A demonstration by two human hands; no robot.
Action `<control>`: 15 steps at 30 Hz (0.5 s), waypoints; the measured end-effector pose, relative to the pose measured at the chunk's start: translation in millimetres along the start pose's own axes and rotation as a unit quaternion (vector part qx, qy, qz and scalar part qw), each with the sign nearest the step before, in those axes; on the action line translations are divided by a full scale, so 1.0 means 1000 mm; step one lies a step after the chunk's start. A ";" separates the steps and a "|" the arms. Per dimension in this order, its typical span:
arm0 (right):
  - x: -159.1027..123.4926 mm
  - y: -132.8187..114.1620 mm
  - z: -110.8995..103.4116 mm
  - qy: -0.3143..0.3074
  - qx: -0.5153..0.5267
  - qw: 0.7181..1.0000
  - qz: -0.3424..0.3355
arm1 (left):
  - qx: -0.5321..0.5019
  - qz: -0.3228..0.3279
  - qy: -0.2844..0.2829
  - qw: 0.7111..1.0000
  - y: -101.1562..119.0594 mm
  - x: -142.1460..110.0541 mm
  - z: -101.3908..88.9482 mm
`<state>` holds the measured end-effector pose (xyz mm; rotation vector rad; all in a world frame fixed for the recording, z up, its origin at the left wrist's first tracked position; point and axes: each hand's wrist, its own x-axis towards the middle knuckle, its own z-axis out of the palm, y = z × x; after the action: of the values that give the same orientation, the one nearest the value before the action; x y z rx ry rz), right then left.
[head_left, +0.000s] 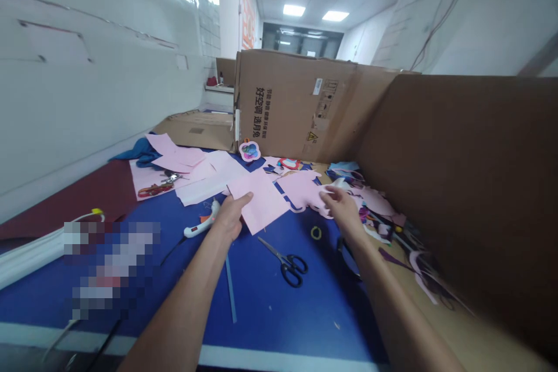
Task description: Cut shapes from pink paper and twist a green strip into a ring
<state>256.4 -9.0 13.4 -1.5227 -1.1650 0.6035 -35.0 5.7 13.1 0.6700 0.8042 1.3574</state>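
Head view, looking forward along a white-walled room: the left hand (231, 220) sits at the lower edge of a pink sheet (257, 200) near the middle of the frame, its fingers closed on that edge. The right hand (337, 204) pinches a pink cut-out (300, 189) with a scalloped outline, its fingers together on the piece's right edge. The sheet and cut-out meet at their edges, though which lies on top cannot be told. Both are held over a blue-topped worktop (265, 325). Black-handled scissors (285, 261) lie below them, and a small yellow ring (316, 233) lies near the right hand. A white hot glue gun (201, 220) rests just left of the left hand. More pink sheets (192, 171) are spread toward the upper left, a heap of coloured scraps (379, 215) lies at the right, and a large cardboard box (296, 104) stands at the far end of the worktop.
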 end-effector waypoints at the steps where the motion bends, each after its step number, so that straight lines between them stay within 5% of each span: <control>1: -0.009 -0.005 0.007 -0.073 0.026 0.997 0.012 | 0.011 0.002 -0.015 1.000 -0.002 -0.001 0.001; 3: -0.027 -0.016 0.023 -0.164 0.091 0.982 0.029 | 0.033 0.001 -0.042 0.999 -0.006 -0.003 0.003; 7: -0.044 -0.030 0.043 -0.227 0.143 0.963 0.017 | 0.078 -0.020 -0.086 0.993 -0.013 -0.008 0.009; 15: -0.034 -0.007 0.034 -0.138 0.176 0.975 0.015 | 0.159 -0.050 -0.149 0.975 -0.010 -0.013 0.016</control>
<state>211.6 -24.6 3.4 -1.1804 -1.1685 1.0107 -16.8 -8.2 15.5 1.0421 0.8062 1.0134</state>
